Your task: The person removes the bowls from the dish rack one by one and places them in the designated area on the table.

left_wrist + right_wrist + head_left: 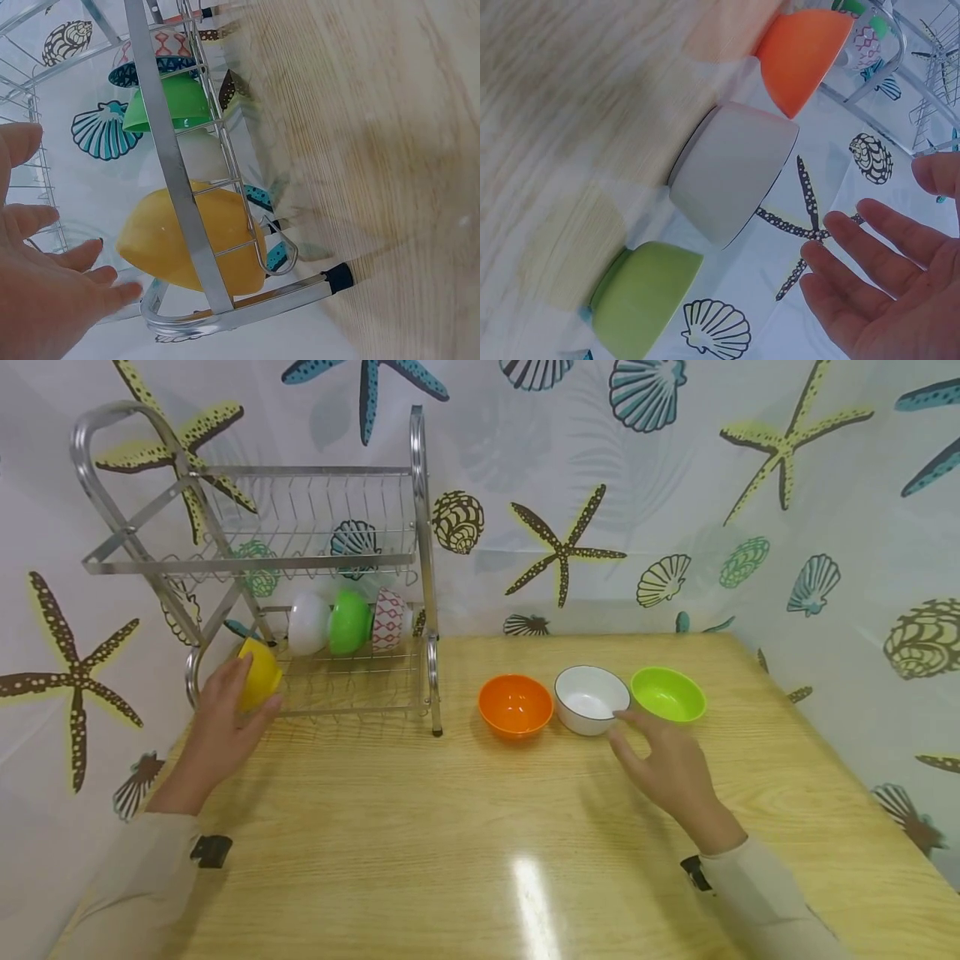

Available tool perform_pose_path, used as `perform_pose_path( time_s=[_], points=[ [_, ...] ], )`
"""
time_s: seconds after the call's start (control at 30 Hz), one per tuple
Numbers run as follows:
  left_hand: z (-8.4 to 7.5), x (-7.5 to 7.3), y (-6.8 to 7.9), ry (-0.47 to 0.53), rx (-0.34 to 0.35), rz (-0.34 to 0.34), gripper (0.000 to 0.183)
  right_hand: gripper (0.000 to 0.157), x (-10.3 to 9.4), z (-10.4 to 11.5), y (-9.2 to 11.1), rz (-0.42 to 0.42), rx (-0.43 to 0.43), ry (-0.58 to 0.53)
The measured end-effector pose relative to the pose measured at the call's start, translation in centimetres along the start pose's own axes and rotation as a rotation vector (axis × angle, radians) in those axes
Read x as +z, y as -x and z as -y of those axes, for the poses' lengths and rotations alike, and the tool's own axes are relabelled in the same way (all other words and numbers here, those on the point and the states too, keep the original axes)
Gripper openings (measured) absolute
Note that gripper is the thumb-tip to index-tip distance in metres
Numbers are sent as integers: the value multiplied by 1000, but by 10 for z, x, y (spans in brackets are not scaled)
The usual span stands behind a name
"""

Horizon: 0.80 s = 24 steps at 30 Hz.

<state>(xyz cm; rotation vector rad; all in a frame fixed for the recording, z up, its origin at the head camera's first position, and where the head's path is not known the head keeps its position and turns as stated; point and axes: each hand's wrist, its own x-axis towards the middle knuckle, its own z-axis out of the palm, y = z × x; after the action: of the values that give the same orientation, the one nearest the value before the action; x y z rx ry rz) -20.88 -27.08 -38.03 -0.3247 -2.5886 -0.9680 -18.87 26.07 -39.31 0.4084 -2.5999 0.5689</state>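
At the left end of the dish rack's lower tier, a yellow bowl (259, 675) stands on its side. My left hand (220, 720) is right beside it, thumb and fingers spread; in the left wrist view the fingers (79, 255) look relaxed and a little apart from the bowl. My right hand (670, 770) hovers in front of the white bowl (591, 697) with a dark rim, fingers loosely extended and holding nothing. An orange bowl (515, 707) and a lime green bowl (667, 695) stand upright on either side of the white one.
The two-tier metal dish rack (429, 568) stands at the back left. Its lower tier also carries a white bowl (307, 625), a green bowl (349, 623) and a red-patterned bowl (389, 620) on their sides. A patterned curtain (480, 585) hangs behind the wooden table (450, 843).
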Motion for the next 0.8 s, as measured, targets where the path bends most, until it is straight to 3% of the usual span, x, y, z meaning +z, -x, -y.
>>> perform_pose_path(
  time_s=[0.43, 0.8],
  points=[
    [12, -1, -11, 20, -19, -35, 68, 30, 0, 13, 5, -25, -91, -24],
    [20, 1, -12, 10, -141, -12, 64, 30, -4, 22, 8, 11, -96, -30]
  ],
)
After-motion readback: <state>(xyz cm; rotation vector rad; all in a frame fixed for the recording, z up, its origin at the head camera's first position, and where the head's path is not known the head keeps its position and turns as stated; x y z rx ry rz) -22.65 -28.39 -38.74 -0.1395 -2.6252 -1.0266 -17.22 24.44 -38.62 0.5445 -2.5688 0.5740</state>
